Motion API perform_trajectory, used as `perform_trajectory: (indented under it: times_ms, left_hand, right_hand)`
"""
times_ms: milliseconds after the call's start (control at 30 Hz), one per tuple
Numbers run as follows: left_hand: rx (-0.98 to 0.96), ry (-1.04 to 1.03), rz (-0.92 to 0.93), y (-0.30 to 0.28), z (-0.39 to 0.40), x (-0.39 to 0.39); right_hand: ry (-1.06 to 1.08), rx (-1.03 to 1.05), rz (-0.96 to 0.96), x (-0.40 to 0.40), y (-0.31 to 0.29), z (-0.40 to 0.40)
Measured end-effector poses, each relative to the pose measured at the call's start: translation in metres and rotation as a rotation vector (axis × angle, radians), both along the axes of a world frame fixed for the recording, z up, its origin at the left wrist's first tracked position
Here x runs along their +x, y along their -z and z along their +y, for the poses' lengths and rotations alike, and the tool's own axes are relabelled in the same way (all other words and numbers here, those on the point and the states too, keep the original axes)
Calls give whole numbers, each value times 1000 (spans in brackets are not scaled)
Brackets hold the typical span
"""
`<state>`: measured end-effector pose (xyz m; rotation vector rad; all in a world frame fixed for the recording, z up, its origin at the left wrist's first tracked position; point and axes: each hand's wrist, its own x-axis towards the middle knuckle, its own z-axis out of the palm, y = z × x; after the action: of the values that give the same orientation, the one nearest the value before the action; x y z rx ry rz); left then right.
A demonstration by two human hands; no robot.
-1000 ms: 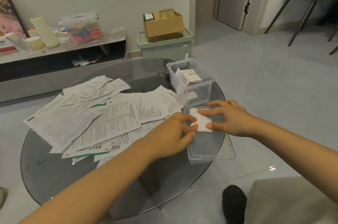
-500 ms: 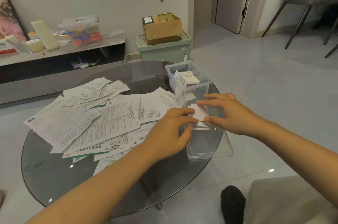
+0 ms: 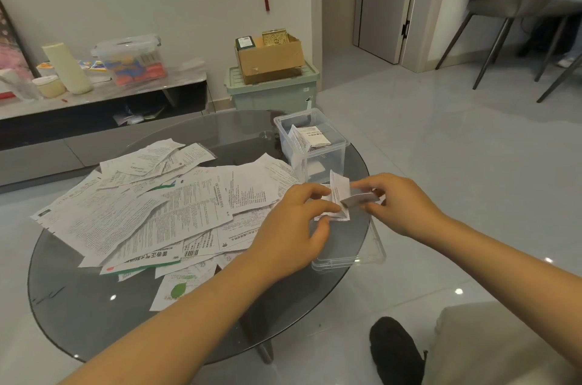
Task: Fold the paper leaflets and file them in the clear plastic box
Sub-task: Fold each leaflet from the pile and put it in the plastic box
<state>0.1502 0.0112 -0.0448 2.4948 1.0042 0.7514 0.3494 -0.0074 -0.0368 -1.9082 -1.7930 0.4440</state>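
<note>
While both hands are working over the clear lid at the table's near right edge, the person is folding one small leaflet just in front of the clear plastic box. Left hand is pinching the leaflet's left part with thumb and curled fingers, holding it down near the lid. Right hand is pinching the right flap between thumb and fingertips and is turning it over toward the left; that flap is standing partly raised, its grey underside showing.

Step in hand, by judgement: closing one more fold on an already small packet. Doing it well likely means lining the flap's edge up with the opposite edge before pressing, then running a fingertip along the crease so it is lying flat. Thick layered paper tends to spring back, so a firm press matters. Left hand should be anchoring the packet so it is not sliding on the slick lid.

Box is standing open, upright, with folded leaflets already leaning inside. Packet should be going in upright beside them. Big pile of unfolded leaflets is covering the glass table to the left, so most of the task looks undone.
</note>
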Motion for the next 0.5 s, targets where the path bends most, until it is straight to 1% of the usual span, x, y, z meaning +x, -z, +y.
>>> perform_trajectory:
  times_ms: [67,133,233,300,400,500]
  left_hand:
    - [12,-10,6,-1,-1,3]
    - [38,-13,37,-1,-3,5]
    - [55,-23,78,0,-4,8]
    - [49,-35,74,1,-5,8]
    - [61,-59,52,2,-4,9]
    - [66,-75,44,2,-3,9]
  right_hand:
    - [44,23,0,2,-2,0]
    - [73,4,25,2,-5,-1]
    - [97,-62,110,3,-6,-3]
    - [117,-38,147,3,-8,-5]
    - [136,119,112,2,-16,-12]
    - [91,319,101,-4,-26,-23]
